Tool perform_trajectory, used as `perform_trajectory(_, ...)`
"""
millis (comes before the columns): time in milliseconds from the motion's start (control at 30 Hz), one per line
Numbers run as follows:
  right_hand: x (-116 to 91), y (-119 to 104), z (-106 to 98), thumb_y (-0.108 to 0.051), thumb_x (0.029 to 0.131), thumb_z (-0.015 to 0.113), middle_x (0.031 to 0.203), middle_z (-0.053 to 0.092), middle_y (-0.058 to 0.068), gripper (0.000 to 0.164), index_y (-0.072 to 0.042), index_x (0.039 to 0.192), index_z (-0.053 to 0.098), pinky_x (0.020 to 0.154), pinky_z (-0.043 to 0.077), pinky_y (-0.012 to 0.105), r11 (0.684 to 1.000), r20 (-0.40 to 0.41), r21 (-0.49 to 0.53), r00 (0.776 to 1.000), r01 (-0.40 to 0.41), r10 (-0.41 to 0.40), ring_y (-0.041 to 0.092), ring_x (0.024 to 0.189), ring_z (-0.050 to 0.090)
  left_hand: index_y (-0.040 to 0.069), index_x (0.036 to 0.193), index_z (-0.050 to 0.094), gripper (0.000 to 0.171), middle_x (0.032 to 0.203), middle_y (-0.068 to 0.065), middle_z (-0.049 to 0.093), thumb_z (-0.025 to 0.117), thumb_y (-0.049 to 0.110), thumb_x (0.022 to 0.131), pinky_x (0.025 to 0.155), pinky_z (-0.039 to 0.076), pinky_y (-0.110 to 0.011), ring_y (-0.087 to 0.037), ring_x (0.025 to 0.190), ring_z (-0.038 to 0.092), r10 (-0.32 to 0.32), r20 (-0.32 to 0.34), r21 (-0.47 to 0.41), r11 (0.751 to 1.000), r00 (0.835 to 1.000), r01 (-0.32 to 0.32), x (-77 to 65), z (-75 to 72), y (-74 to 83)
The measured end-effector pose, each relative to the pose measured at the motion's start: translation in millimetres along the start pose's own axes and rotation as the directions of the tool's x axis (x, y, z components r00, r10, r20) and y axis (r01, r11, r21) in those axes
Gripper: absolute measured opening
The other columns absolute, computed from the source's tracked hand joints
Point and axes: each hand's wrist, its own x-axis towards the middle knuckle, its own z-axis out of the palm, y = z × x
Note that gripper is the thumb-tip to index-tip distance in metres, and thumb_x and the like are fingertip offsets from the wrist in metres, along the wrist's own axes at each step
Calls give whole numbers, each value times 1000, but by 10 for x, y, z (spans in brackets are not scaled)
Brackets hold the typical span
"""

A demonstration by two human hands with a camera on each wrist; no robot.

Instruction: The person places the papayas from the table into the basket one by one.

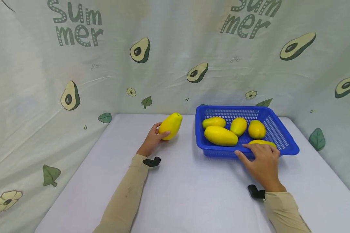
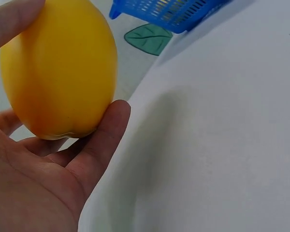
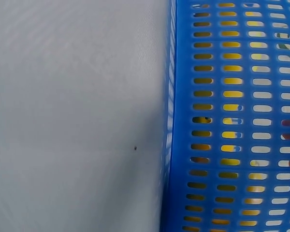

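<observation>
My left hand (image 1: 154, 141) grips a yellow papaya (image 1: 170, 126), thumb on the near side and fingers behind it. In the left wrist view the papaya (image 2: 60, 67) fills the upper left, tilted above the white tabletop. A blue slotted basket (image 1: 202, 142) stands at the right, with several yellow papayas (image 1: 220, 136) inside. Over its front rim reaches my right hand (image 1: 262, 163), thumb spread from the index finger, close to the papaya (image 1: 262, 142) by the front wall. Its other fingertips are hidden. Mostly the basket's outer wall (image 3: 183, 145) shows in the right wrist view.
The white table (image 1: 180, 191) runs back to a hanging cloth (image 1: 163, 74) printed with avocados, leaves and flowers. More cloth hangs at both sides. The basket sits near the table's back right. Black wrist mounts (image 1: 152, 161) are on both sleeves.
</observation>
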Motion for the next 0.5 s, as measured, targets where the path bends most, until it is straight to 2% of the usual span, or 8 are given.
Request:
perform_trajectory(233, 5, -19, -6, -47, 87, 74, 108, 69, 17, 48, -8, 114, 71, 91, 25, 62, 1000, 9, -2, 1000, -4, 4, 40, 111, 51, 22, 150, 35, 90, 133, -10, 52, 82, 52, 79, 95, 53, -37, -30, 113, 59, 37, 24, 21, 999, 999, -37, 18, 8, 181)
perform_trajectory(500, 14, -17, -8, -45, 86, 75, 108, 69, 17, 47, -8, 114, 71, 91, 24, 63, 1000, -4, 11, 1000, 8, -8, 40, 109, 51, 19, 149, 37, 84, 132, -10, 53, 81, 47, 82, 92, 54, -37, -29, 113, 60, 110, 72, 47, 992, 991, -113, 49, 41, 430)
